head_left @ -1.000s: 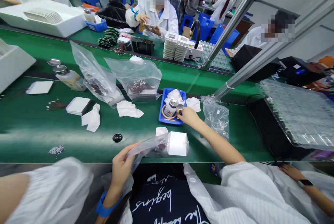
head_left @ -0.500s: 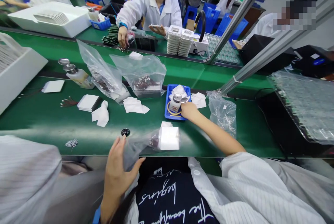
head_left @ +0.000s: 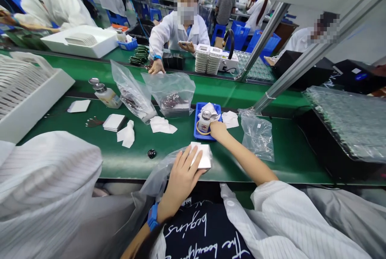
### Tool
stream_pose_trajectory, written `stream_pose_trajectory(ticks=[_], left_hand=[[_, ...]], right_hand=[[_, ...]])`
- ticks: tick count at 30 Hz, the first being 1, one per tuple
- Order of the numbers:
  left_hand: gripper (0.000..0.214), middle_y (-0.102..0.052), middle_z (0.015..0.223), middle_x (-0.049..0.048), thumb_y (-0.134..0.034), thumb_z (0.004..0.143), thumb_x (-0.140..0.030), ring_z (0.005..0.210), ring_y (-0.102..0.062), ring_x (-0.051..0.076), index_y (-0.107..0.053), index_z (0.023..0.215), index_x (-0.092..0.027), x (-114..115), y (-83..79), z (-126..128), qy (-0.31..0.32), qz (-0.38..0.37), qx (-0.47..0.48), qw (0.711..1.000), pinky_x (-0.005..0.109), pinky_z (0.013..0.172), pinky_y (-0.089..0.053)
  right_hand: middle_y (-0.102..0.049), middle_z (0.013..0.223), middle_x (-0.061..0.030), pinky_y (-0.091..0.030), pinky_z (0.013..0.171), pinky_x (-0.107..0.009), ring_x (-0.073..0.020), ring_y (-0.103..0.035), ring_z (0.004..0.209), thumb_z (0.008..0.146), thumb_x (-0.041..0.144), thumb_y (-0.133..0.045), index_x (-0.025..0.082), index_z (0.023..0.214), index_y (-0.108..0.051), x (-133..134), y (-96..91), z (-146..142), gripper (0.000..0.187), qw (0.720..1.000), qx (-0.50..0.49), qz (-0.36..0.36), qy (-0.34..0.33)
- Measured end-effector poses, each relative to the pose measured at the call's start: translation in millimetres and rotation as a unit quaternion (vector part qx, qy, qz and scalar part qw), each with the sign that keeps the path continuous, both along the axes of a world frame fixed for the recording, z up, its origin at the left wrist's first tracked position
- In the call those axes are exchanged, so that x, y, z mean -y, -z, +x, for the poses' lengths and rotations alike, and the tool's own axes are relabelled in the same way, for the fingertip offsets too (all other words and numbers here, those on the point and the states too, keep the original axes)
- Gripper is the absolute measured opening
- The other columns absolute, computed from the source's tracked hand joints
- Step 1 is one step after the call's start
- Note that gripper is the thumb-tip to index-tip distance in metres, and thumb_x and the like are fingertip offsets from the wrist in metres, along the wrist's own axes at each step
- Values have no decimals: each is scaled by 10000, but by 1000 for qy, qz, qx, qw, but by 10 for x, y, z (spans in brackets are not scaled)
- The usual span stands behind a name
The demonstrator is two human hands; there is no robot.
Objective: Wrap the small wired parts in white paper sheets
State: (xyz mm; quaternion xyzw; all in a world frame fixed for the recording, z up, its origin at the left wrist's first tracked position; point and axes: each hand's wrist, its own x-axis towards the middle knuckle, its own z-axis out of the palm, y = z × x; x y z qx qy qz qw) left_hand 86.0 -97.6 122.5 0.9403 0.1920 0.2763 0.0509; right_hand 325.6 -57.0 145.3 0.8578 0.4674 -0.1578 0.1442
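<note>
My left hand (head_left: pixel 184 172) lies with fingers stretched over a stack of white square pieces (head_left: pixel 205 157) near the table's front edge. A clear plastic bag (head_left: pixel 161 170) runs from the stack to the left, partly under that hand. My right hand (head_left: pixel 218 131) is closed at the right side of a small blue tray (head_left: pixel 196 131); what its fingers hold, if anything, is hidden. Inside the tray stand a white dispenser bottle (head_left: pixel 204 124) with a metal top, its lid tipped up, and crumpled white wipes (head_left: pixel 208 108). A small black coiled item (head_left: pixel 151 153) sits left of the stack.
Two clear bags (head_left: pixel 176 98) of wired parts stand at the back. Left of them are another bottle (head_left: pixel 107 96), a smaller white stack (head_left: pixel 113 122) and a wipe (head_left: pixel 126 134). A flat plastic bag (head_left: pixel 257 136) lies right. A metal post (head_left: pixel 271 90) rises there. A co-worker (head_left: pixel 181 29) sits opposite.
My left hand has moved right and forward from the bag onto the white stack. My right hand stays at the blue tray. The whole view has shifted somewhat.
</note>
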Motion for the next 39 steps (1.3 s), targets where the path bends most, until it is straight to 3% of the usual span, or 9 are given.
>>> stream_pose_trajectory(ticks=[6,25,39], left_hand=[[472,-528,1450,131,-541,963,-303,1385,-442,300,-482,1411,-169,22,2,-33,-2,-21,13,1000,486,1128,-365],[504,-535,1448,99,-554,940,-269,1361,-472,303,-457,1428,-188,-3,102,-7,1,16,42,999,504,1065,-457],[600,-527,1454,93,-534,934,-229,1361,-474,323,-356,1507,-240,-66,320,1,5,30,78,996,538,1024,-493]], right_hand=[[-612,1226,-101,-552,901,-429,-222,-631,1063,947,348,-609,144,1214,-586,4,21,-4,337,1000,-1,6,10],[-613,1223,-101,-552,899,-427,-221,-632,1059,947,350,-609,145,1211,-587,75,6,-8,335,996,-17,71,47],[-607,1232,-96,-554,894,-429,-222,-630,1059,946,352,-611,154,1226,-579,105,9,-16,345,990,-54,98,84]])
